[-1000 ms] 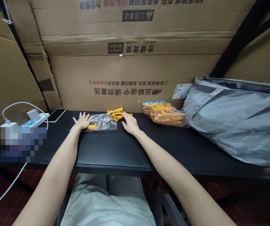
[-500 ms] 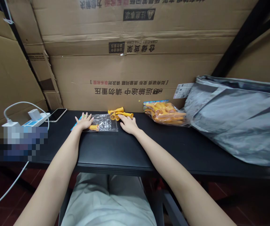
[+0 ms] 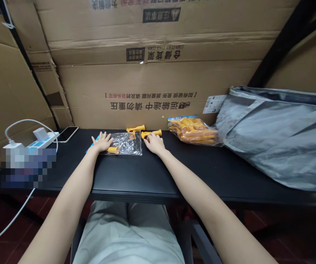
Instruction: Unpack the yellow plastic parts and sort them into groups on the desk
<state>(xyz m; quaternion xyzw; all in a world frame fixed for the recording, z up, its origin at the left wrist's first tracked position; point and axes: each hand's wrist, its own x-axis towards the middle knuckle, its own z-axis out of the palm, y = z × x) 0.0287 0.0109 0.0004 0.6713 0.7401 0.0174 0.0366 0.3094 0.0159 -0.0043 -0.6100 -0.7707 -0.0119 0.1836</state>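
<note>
My left hand (image 3: 102,142) lies flat with fingers spread on the left end of a clear plastic bag (image 3: 129,143) on the black table (image 3: 152,176). One orange peg (image 3: 113,149) sits inside the bag by that hand. My right hand (image 3: 153,143) is just right of the bag, its fingers curled onto a loose orange peg (image 3: 158,132) lying crosswise. More loose orange pegs (image 3: 135,129) lie behind the bag near the cardboard.
A full bag of orange pegs (image 3: 192,131) lies to the right, beside a big grey bag (image 3: 279,135). A phone (image 3: 66,134) and a white power strip (image 3: 40,138) with a cable sit at the left. Cardboard boxes (image 3: 152,84) wall the back.
My right hand drew one peg rightward, away from the loose group. The clear bag shifted slightly right and flattened under my left hand.
</note>
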